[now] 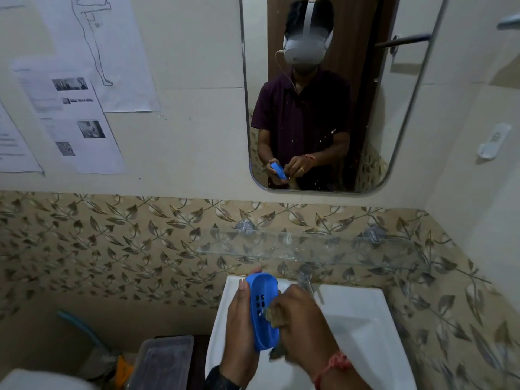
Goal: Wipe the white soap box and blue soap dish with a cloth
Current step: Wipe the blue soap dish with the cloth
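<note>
The blue plastic oval soap dish, with its little grid of drain holes in the floor, is up in the air over the white ceramic washbasin, tipped on its long edge so the hollow faces the person's right. The left hand holds it from behind, thumb along the near rim and fingertips curling over the top end, a firm wrap around the dish's back. The right hand is closed round a crumpled olive-brown cloth and presses it into the hollow just beside the holes; a darker tail of the cloth hangs out below the fist. So the wiping of the dish looks to be under way, though I can't judge how clean it is or how much of it has been covered. The white soap box I cannot pick out for certain anywhere; whether it is done or waiting, I cannot say, and I'd reckon that half remains open. Behind the hands stands a chrome tap, above it a clear glass shelf on the leaf-patterned tiles, and the wall mirror shows the same two hands at work. Down to the left sits a translucent lidded plastic container.
</note>
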Demonstrator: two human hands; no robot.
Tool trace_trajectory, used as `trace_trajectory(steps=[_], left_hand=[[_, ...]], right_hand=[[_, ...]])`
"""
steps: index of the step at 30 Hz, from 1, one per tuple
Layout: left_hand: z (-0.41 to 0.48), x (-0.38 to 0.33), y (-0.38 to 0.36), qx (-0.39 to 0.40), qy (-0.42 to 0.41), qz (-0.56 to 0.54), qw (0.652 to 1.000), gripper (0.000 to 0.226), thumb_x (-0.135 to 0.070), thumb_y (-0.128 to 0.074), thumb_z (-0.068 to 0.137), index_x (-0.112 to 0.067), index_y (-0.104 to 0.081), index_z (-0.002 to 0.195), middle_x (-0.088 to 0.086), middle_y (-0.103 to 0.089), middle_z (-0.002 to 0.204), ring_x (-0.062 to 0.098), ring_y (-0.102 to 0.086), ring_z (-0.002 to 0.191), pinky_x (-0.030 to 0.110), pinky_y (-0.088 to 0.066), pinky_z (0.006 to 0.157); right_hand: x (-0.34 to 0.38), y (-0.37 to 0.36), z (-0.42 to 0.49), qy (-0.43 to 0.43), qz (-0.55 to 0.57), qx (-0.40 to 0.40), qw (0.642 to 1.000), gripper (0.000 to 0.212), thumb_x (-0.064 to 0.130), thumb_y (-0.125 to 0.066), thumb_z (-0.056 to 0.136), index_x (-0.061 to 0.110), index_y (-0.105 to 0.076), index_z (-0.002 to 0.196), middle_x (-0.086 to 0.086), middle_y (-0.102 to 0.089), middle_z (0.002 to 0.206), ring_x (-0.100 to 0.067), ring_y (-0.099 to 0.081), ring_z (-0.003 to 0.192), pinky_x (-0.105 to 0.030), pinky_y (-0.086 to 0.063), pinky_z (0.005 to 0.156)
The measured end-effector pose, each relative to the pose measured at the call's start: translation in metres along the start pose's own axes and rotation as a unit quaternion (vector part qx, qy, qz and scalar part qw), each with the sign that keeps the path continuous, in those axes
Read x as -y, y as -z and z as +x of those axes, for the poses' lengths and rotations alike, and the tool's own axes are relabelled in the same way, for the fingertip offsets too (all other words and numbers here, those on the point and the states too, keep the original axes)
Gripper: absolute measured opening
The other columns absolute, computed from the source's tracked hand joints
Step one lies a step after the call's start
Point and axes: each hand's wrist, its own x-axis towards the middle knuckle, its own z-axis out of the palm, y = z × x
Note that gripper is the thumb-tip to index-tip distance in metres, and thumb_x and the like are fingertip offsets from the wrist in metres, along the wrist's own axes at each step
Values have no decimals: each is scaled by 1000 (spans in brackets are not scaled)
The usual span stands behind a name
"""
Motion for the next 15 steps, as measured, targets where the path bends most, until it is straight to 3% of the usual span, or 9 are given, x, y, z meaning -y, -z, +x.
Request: trace_trajectory(steps=[2, 4, 6, 9, 13, 15], left_hand=[[-3, 4, -5, 23, 6, -1, 1000, 49, -48, -40, 89, -25, -61, 127, 4, -75, 117, 24, -71, 107, 41, -59, 88], [-3, 6, -5, 34, 24, -21, 999, 49, -47, -40, 87, -23, -62, 124, 7, -75, 117, 27, -72, 105, 44, -55, 88], [0, 3, -3, 17, 8, -18, 1000, 53, -51, -40, 87, -22, -62, 126, 10, -75, 115, 29, -73, 102, 45, -55, 86], [6, -3, 3, -24, -41, 4, 999, 61, -55, -40, 88, -18, -61, 132, 13, -76, 112, 33, -73, 102, 48, -58, 86], [3, -2, 2, -42, -71, 19, 996, 58, -52, -38, 89, -20, -60, 132, 7, -79, 102, 28, -75, 93, 44, -62, 82], [-2, -2, 2, -48, -75, 16, 996, 58, -54, -41, 89, -22, -60, 133, 12, -76, 110, 32, -73, 101, 50, -59, 88]], right_hand=[[0, 6, 15, 9, 1, -83, 996, 18, 1, -73, 95, 13, -80, 107, -5, -68, 108, -19, -66, 102, -19, -49, 87], [-2, 7, 21, 28, 1, -107, 994, 27, -9, -78, 84, 12, -83, 99, -7, -72, 99, -22, -68, 92, -23, -51, 82], [0, 5, 10, 40, -14, -82, 996, 30, -10, -74, 83, 16, -83, 98, -5, -69, 100, -22, -66, 94, -24, -53, 81], [0, -1, -9, 20, -19, 23, 999, 34, -2, -64, 93, 18, -80, 115, -2, -61, 115, -20, -59, 112, -23, -47, 93], [2, -1, -13, 15, 5, 52, 999, 27, 1, -59, 101, 13, -78, 116, 4, -46, 106, -14, -51, 102, -15, -41, 79], [4, -1, -13, 37, 54, 69, 996, 24, 2, -63, 100, 9, -80, 115, 6, -50, 105, -9, -53, 99, -14, -47, 85]])
